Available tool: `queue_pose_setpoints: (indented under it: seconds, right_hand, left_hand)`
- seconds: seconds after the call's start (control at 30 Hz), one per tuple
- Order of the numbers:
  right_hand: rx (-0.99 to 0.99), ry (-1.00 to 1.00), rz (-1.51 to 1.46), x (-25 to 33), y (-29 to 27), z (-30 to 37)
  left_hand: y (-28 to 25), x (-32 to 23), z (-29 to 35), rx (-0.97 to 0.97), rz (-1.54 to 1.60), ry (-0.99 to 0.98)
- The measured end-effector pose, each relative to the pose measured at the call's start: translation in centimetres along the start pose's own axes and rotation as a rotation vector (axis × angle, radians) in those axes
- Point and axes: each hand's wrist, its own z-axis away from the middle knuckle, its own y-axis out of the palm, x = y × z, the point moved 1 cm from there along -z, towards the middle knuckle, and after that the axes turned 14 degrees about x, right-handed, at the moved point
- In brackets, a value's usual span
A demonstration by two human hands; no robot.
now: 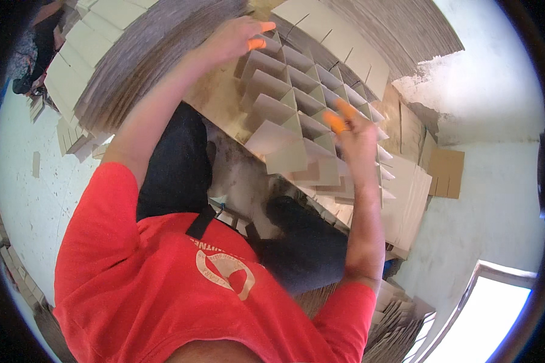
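Note:
A grid of interlocked cardboard divider strips (293,118) stands on a worn wooden table, its cells facing up. At the grid's far left corner is my left hand (239,39), with orange covers on two fingertips. Those fingers are stretched out and apart; whether they touch the strip there is hard to tell. Over the right side of the grid reaches my right hand (356,133), slightly blurred, also with orange-covered fingertips held apart. Nothing shows between its fingers. The near strips of the grid fan outward and look smeared.
Beyond the grid lie slotted cardboard strips (339,36) and a tall stack of grey sheets (399,27). Another large stack (163,54) rises at the left. A brown slotted piece (446,173) leans by the right wall. Another person (27,57) is partly visible far left.

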Motion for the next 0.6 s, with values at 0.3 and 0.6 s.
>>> queue_pose_setpoints:
  seconds: [0.3, 0.6]
  right_hand:
    - [-0.125, 0.412, 0.635, -14.0, -6.4, -2.1]
    - [0.216, 0.184, 0.174, -5.0, -2.5, 2.2]
  left_hand:
    - [0.7, -11.6, 5.4, 0.284, 0.043, 0.259]
    - [4.2, -7.7, -0.8, 0.307, -0.101, 0.204]
